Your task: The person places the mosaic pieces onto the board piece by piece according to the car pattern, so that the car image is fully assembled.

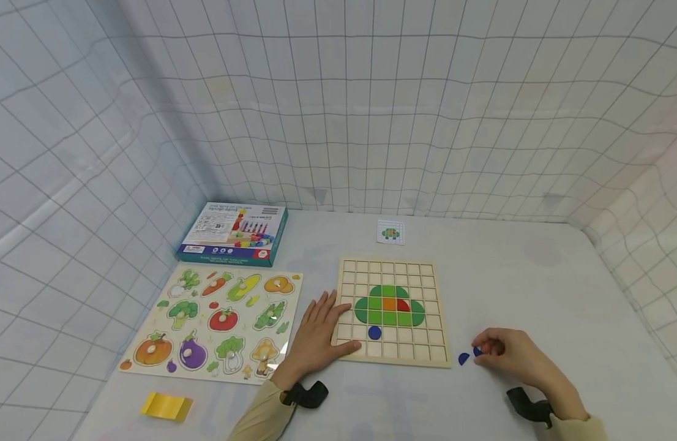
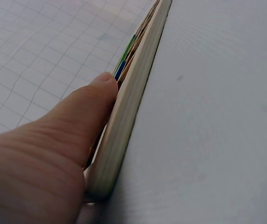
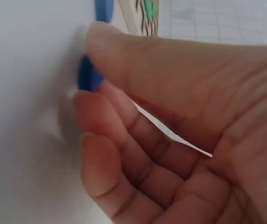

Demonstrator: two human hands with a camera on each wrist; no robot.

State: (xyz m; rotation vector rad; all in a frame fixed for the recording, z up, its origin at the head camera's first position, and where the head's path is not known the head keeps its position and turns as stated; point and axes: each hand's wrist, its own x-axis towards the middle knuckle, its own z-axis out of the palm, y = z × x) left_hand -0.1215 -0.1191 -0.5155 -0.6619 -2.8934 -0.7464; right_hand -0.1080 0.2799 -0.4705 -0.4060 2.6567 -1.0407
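Observation:
A wooden grid board [image 1: 439, 357] lies flat on the table, bearing green pieces [image 1: 389, 291], an orange square [image 1: 389, 304], a red quarter-round piece [image 1: 403, 305] and a blue disc [image 1: 374, 332]. Along the board's left edge rests my left hand [image 1: 315, 337], fingers spread. The left wrist view shows its thumb [image 2: 87, 102] over the rim. To the right of the board, my right hand [image 1: 512, 355] pinches a small blue half-circle piece [image 3: 87, 74] between thumb and fingertips, close over the table. Another blue half-circle piece [image 1: 463, 359] lies beside it, near the board's corner.
Behind the board lies a small pattern card [image 1: 390, 232]. On the left are a vegetable puzzle board [image 1: 206, 321], a toy box [image 1: 232, 234] behind it and a folded yellow piece [image 1: 166, 407] in front. Grid-patterned cloth walls [image 1: 371, 122] enclose the table.

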